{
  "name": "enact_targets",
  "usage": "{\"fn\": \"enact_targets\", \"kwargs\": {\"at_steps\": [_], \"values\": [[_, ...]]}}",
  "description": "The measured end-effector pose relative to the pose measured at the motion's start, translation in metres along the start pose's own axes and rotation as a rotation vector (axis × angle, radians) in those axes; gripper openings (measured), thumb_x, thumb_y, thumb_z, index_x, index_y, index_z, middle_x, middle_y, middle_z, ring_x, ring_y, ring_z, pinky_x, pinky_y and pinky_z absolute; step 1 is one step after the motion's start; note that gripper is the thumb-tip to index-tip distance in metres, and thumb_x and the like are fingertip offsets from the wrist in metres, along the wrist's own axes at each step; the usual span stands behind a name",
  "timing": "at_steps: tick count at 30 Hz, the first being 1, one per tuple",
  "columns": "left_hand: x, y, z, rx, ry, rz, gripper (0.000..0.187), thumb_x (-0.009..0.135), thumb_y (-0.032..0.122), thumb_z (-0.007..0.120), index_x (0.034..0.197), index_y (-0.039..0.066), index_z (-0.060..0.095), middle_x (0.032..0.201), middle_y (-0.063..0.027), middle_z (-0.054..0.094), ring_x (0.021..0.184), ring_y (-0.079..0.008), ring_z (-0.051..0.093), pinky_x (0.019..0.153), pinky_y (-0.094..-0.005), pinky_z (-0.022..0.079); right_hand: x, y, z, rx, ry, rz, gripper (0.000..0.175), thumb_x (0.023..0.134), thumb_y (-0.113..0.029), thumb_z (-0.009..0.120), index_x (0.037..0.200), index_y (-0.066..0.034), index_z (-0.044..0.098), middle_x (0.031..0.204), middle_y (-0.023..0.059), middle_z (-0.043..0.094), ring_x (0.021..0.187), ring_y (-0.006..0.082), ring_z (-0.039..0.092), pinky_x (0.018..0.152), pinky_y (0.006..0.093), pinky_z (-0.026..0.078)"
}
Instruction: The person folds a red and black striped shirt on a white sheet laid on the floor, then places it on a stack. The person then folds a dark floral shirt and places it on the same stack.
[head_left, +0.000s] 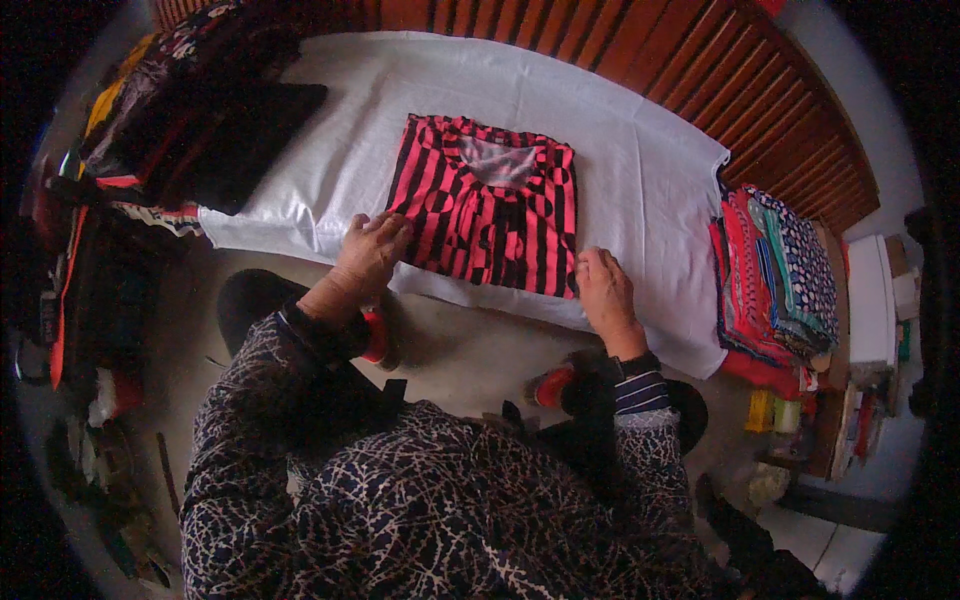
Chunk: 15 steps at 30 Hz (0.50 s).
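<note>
A folded pink-and-black striped top (487, 225) lies flat on a white cloth (637, 247). Its round neckline faces away from me and shows the pale inside of the fabric. My left hand (375, 244) grips the top's left edge near the front corner, its fingers bent over the fabric. At the front right corner, my right hand (606, 289) has its curled fingers at the edge of the top; the thumb's grip is partly hidden.
A stack of folded clothes (780, 270) stands at the right end. Dark garments (217, 142) are piled at the left. A slatted wooden headboard (675, 60) runs along the far side. Shelves with small items (817, 427) are at the lower right.
</note>
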<state>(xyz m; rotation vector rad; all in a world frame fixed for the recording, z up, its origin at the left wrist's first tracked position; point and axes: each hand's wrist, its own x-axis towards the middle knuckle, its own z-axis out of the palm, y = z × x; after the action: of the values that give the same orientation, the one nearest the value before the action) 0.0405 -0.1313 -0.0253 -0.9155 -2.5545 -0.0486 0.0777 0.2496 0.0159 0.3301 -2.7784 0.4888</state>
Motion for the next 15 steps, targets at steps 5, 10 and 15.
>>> {"fn": "enact_targets", "kwargs": {"at_steps": [5, 10, 15], "values": [[-0.001, -0.003, 0.0, -0.072, 0.004, -0.016, 0.045, 0.075, 0.009, 0.058, 0.12, 0.003, 0.055, 0.122, -0.0104, 0.056, 0.117, -0.0255, 0.054, 0.087, -0.0413, 0.043, -0.004, -0.012, 0.006, -0.118, -0.079, 0.06, 0.031, 0.088, -0.026, 0.066, 0.103, -0.0013, 0.055, 0.099, 0.0193, 0.062, 0.094, 0.0403, 0.061, 0.077, 0.0509, 0.05], [-0.003, -0.005, -0.001, -0.101, -0.101, -0.02, 0.049, 0.072, 0.006, 0.061, 0.121, 0.003, 0.056, 0.122, -0.0104, 0.056, 0.118, -0.0256, 0.053, 0.088, -0.0417, 0.042, 0.003, -0.013, 0.012, -0.047, -0.125, 0.129, 0.031, 0.083, -0.024, 0.07, 0.1, -0.0009, 0.056, 0.1, 0.0198, 0.063, 0.092, 0.0406, 0.063, 0.076, 0.0513, 0.051], [-0.006, -0.008, 0.0, -0.011, -0.047, 0.019, 0.05, 0.073, 0.007, 0.062, 0.123, 0.007, 0.056, 0.124, -0.0084, 0.056, 0.119, -0.0242, 0.053, 0.09, -0.0418, 0.041, 0.003, -0.012, 0.015, -0.025, -0.08, 0.133, 0.025, 0.08, -0.016, 0.069, 0.095, -0.0007, 0.056, 0.095, 0.0208, 0.064, 0.088, 0.0422, 0.063, 0.073, 0.0505, 0.05]]}}
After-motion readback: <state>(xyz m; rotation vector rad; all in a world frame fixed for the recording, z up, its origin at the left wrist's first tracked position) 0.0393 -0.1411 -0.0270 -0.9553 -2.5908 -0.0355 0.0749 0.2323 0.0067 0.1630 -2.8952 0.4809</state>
